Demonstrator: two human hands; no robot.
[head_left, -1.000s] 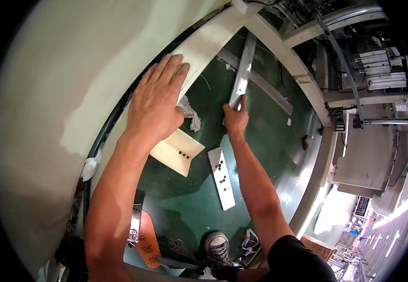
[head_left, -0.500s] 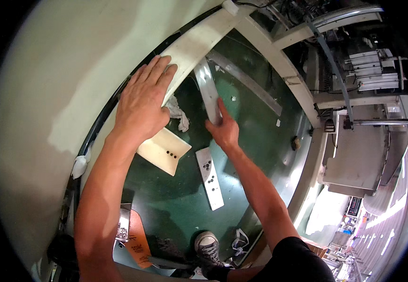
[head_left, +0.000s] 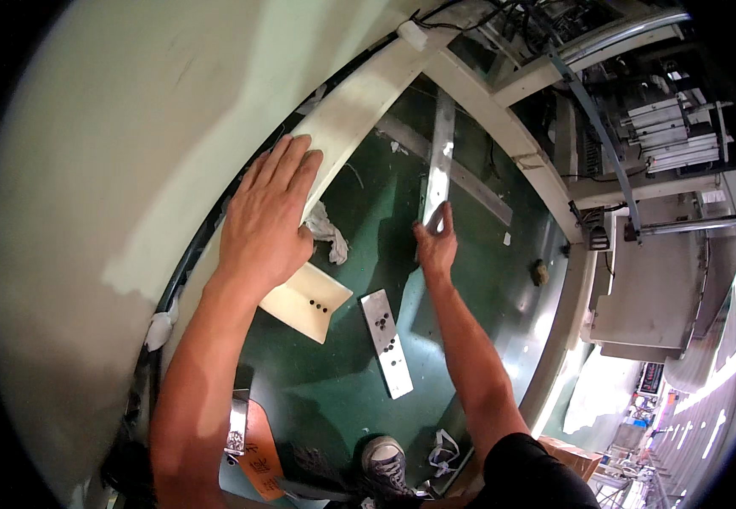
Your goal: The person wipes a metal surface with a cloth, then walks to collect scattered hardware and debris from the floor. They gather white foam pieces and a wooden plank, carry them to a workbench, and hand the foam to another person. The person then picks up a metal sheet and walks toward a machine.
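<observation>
Fingers (head_left: 444,214) of R hand (head_left: 436,246) gripping metal strip (head_left: 437,165) end, L hand (head_left: 268,220) flat on cream beam (head_left: 359,106)

i count two hands (head_left: 268,222), two metal strips (head_left: 438,161), one drilled metal plate (head_left: 387,342), one cream plate (head_left: 307,299), one rag (head_left: 327,231).

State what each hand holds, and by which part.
Right hand grips the long metal strip at its near, lower end. Left hand holds nothing; it lies flat on the cream beam.

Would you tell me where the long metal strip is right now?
In the head view, the long metal strip stands centre-right over the green floor, its lower end in the right hand, right of the cream beam.
</observation>
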